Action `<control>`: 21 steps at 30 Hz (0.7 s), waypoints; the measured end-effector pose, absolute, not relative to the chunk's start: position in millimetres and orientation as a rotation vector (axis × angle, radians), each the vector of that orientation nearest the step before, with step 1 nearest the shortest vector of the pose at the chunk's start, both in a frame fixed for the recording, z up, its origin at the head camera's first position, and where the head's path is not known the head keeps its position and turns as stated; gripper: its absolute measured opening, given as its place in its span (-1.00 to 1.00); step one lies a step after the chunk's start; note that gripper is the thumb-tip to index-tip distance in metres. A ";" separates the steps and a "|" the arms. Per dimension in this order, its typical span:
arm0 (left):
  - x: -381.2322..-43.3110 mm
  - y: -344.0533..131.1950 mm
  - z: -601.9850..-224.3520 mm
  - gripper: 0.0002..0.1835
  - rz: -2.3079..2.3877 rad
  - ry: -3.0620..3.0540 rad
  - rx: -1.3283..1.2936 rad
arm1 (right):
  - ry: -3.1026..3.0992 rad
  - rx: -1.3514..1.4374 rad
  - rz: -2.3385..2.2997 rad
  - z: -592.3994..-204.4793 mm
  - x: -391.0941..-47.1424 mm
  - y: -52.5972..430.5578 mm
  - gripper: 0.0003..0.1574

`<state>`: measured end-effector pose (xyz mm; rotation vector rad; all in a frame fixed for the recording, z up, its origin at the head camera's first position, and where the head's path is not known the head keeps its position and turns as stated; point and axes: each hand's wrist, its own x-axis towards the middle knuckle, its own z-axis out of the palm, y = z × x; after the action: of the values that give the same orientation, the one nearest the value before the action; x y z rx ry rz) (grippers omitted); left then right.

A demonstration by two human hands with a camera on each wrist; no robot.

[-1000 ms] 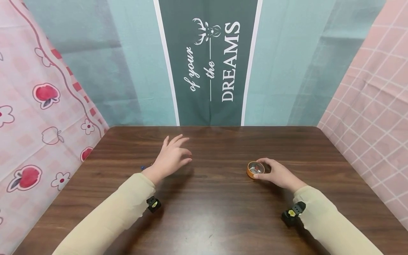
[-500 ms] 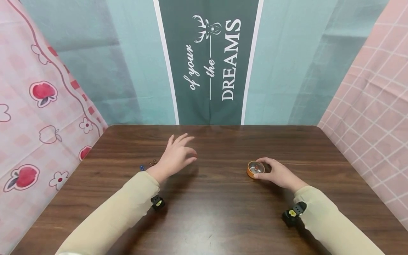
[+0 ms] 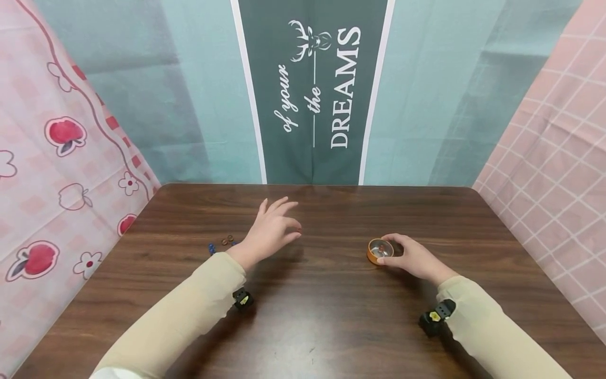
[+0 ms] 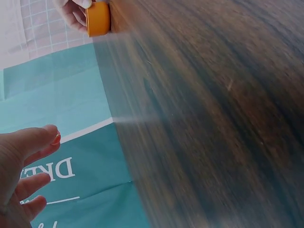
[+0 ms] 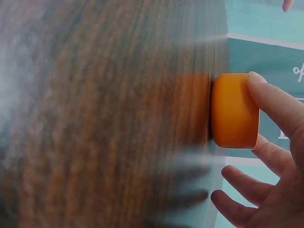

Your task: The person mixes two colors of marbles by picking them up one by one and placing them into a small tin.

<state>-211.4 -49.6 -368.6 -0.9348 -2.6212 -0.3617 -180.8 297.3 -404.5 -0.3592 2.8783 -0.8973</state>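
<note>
My left hand (image 3: 270,231) is over the table's left middle, pinching a small, shiny orange-red bead (image 4: 57,138) between thumb and index finger. Its other fingers are spread. My right hand (image 3: 416,258) holds a small orange bowl (image 5: 235,111) at the rim, thumb on one side and index finger on the other. The bowl stands upright on the table, its metal-looking inside (image 3: 380,249) visible from above with something small and reddish in it. Behind the left wrist lie several small blue beads (image 3: 211,248) and brown, ring-like beads (image 3: 228,240), partly hidden by the hand.
The dark wood table (image 3: 312,316) runs back to a teal cloth (image 3: 416,95) with printed lettering. A pink apple-print cloth (image 3: 38,210) hangs at the left, and a pink checked cloth (image 3: 558,158) at the right.
My left hand has moved to the right, towards the bowl, carrying the bead. More of the blue and brown beads now show behind it. The right hand and bowl stay put.
</note>
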 end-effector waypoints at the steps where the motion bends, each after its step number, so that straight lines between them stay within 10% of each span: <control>1: -211.6 -48.1 -368.6 -0.89 -0.360 -2.616 -0.935 | 2.879 -0.359 -0.900 -404.6 -180.8 297.4 -0.15; 21: -212.3 -30.5 -371.0 -0.87 -0.359 -2.596 -0.952 | 2.906 -0.351 -0.866 -410.1 -184.3 296.4 -0.15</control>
<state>-212.3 -30.5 -371.0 -0.9519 -2.5963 -0.3589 -184.3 296.4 -410.1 -0.3512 2.9065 -0.8663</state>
